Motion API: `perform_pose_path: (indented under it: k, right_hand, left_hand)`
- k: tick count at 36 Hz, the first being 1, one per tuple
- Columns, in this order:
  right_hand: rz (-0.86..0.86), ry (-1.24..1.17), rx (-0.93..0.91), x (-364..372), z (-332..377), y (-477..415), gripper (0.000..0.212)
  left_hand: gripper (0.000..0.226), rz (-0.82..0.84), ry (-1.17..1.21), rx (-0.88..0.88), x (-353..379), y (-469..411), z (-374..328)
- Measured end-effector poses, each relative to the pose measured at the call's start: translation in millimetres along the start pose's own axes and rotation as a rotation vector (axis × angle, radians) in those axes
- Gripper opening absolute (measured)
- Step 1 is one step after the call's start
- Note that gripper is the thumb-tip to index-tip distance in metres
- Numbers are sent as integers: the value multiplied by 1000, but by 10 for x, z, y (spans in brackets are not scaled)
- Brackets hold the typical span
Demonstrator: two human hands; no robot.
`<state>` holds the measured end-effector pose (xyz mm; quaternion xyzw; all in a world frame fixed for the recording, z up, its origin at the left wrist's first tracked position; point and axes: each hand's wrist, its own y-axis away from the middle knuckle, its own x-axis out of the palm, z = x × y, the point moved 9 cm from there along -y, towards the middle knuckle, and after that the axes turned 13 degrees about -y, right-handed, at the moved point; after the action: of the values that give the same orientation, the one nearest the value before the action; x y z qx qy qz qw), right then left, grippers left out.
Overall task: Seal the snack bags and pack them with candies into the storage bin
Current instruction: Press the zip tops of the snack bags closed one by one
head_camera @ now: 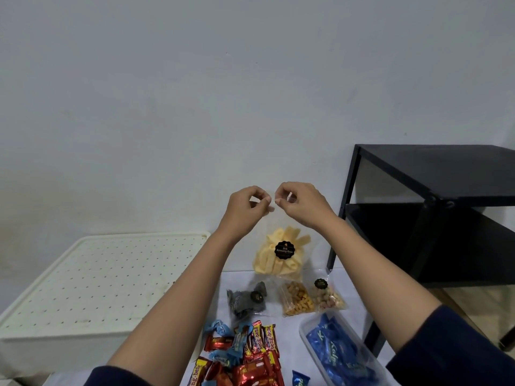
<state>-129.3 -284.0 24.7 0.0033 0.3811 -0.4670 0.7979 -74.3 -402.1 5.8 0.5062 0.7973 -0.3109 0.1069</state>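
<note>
As left hand [245,207] and right hand [301,203] pinch its top, bag [278,257] hangs.

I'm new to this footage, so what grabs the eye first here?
The left hand and right hand pinch the top of a clear bag of yellow sticks, held up at centre. Red candy bars lie heaped at the bottom edge, and a white perforated bin sits left.

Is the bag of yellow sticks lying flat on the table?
No: left hand and right hand hold the bag up by its top.
</note>
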Motion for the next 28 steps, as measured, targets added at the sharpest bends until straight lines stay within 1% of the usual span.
perform_pose_path:
  k: [6,11,16,19,22,25,28]
  right_hand:
    - [19,-79,3,24,21,2,9]
    - [22,12,-38,43,117,1,11]
    - [17,28,-73,30,182,22,10]
    - [26,5,-28,-32,127,15,10]
    - [34,-10,20,-86,48,-11,9]
    - [11,58,-12,-92,84,-13,10]
    - [-2,64,-30,-63,120,-6,10]
  left_hand:
    - [16,46,-12,-13,-23,-8,15]
    - [18,63,6,-12,-24,3,-21]
    - [19,23,-2,3,-80,17,-71]
    - [19,-16,-47,7,-150,21,-79]
    - [17,-56,-36,-7,-230,18,-34]
    - [17,-61,-15,-11,-224,24,-31]
    - [16,-55,8,-20,-186,37,-36]
